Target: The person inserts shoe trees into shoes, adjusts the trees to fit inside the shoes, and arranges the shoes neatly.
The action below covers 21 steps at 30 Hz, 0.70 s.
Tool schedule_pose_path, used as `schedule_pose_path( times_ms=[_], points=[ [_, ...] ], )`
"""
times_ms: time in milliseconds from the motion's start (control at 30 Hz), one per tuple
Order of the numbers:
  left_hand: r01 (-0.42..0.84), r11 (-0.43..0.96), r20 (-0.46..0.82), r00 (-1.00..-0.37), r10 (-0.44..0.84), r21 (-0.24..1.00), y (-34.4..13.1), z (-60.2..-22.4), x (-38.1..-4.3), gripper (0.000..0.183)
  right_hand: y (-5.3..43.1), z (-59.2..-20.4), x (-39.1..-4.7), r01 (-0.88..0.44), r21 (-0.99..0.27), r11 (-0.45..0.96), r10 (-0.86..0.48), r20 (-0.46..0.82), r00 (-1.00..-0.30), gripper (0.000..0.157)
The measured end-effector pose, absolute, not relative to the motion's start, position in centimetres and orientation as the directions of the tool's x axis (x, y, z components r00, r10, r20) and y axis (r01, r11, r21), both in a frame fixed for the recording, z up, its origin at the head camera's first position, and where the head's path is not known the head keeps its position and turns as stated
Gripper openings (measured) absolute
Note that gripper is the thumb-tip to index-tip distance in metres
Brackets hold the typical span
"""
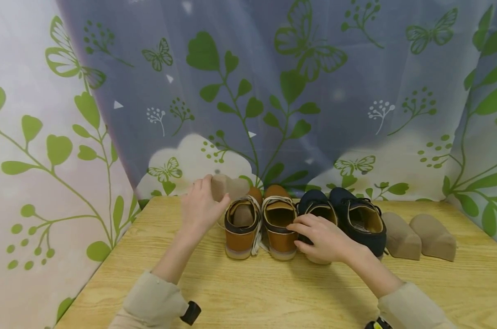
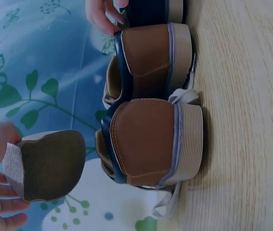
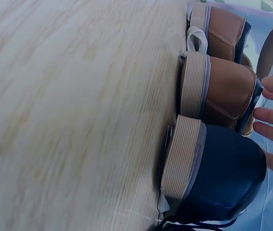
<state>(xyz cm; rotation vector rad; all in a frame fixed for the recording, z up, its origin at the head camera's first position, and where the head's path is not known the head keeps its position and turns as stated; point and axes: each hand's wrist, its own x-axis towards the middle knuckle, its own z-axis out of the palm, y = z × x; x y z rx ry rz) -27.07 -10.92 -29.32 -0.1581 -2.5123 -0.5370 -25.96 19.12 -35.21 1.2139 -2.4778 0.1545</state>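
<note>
My left hand (image 1: 201,205) grips a beige molded shoe insert (image 2: 55,166) by its edge, raised above the table to the left of the brown shoes. Close beside it stands the left brown shoe (image 1: 238,242), with a brownish piece (image 1: 243,214) visible inside its opening. My right hand (image 1: 324,235) is over the heels of the right brown shoe (image 1: 282,244) and the left navy shoe (image 3: 223,173). Its fingers are loosely bent, with fingertips right at the brown heel collar, and it holds nothing. Part of the navy shoe is hidden behind this hand in the head view.
The right navy shoe (image 1: 369,242) stands at the right end of the row. Two more beige inserts (image 1: 433,237) lie beside it on the wooden table (image 1: 248,292). White laces (image 2: 163,207) trail by the brown shoes. A leaf-patterned curtain (image 1: 240,91) hangs behind.
</note>
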Motion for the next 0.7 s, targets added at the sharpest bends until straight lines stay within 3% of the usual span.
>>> schedule_pose_path(
  times_ms=[433, 700],
  points=[
    [0.356, 0.887, 0.667, -0.741, 0.076, 0.295, -9.0, -29.3, -25.8, 0.057, 19.5, -35.5, -26.2, -0.793, 0.081, 0.603, -0.749, 0.399, -0.529, 0.036],
    [0.432, 0.861, 0.707, -0.695, 0.127, 0.269, -7.8, -29.0, -25.0, 0.051, 19.5, -35.5, -26.1, -0.777, 0.048, 0.627, -0.732, 0.379, -0.567, 0.038]
  ],
)
